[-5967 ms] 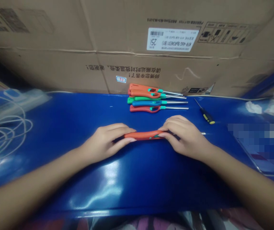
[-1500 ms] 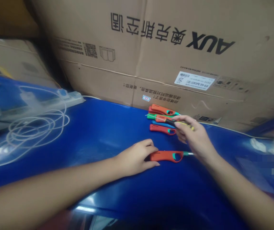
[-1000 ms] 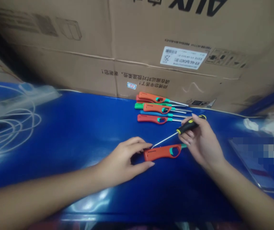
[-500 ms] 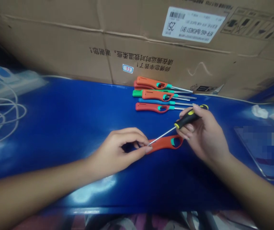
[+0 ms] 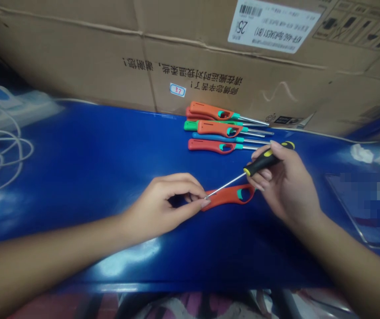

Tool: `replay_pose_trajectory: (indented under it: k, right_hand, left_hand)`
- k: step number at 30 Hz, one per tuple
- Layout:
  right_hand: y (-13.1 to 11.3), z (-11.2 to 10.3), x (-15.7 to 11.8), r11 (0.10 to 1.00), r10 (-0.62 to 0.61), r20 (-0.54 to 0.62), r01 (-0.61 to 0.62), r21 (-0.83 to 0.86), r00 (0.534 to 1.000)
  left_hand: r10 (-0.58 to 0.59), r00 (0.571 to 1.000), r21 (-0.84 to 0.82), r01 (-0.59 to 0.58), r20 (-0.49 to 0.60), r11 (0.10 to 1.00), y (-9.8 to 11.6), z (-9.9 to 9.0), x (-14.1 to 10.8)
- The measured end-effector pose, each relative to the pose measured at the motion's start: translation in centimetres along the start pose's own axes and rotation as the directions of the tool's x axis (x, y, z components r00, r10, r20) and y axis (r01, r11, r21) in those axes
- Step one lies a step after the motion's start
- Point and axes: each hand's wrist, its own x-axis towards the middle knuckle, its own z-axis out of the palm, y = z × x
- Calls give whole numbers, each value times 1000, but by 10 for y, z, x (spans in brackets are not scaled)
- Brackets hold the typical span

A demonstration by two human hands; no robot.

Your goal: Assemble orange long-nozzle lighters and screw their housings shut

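A screwdriver point(image 5: 259, 164) with a black and yellow handle is gripped in my right hand point(image 5: 291, 188), its thin shaft slanting down to the left. My left hand point(image 5: 166, 204) is closed in a pinch, thumb and forefinger meeting at the screwdriver's tip. Whatever sits between those fingertips is too small to make out. Under the tip lies a red-orange utility lighter point(image 5: 225, 198) with a green trigger, flat on the blue table. My left fingers cover its left end; my right hand is over its right end, where no metal tube shows.
Several utility lighters point(image 5: 211, 145) in red, orange, green and blue lie beyond my hands, against a cardboard box point(image 5: 93, 57). A coiled white cable point(image 5: 2, 155) is at the left. On the right are a flat dark panel point(image 5: 349, 212) and crumpled white tissue point(image 5: 362, 153).
The view has shifted slightly. My hands, the screwdriver and the lighter keep nearly the same places, with the tip still at my left fingertips.
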Motion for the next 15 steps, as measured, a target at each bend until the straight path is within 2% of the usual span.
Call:
replay_pose_trajectory:
  k: [5, 8, 11, 15]
  right_hand:
    - [1, 0, -2, 994, -90, -23, 88, -70, 996]
    - [1, -1, -4, 967, -205, -18, 200, -158, 979]
    - [-1, -4, -9, 904, -341, 47, 341, -256, 939]
    - [-8, -4, -20, 879, -336, 176, 375, -294, 925]
  left_hand:
    - [65, 998, 42, -65, 23, 997, -2, -1, 0]
    - [81, 996, 65, -83, 33, 994, -4, -1, -1]
    - [88, 995, 79, -91, 43, 993, -5, 0, -2]
    - [98, 993, 71, -103, 66, 992, -6, 2, -3]
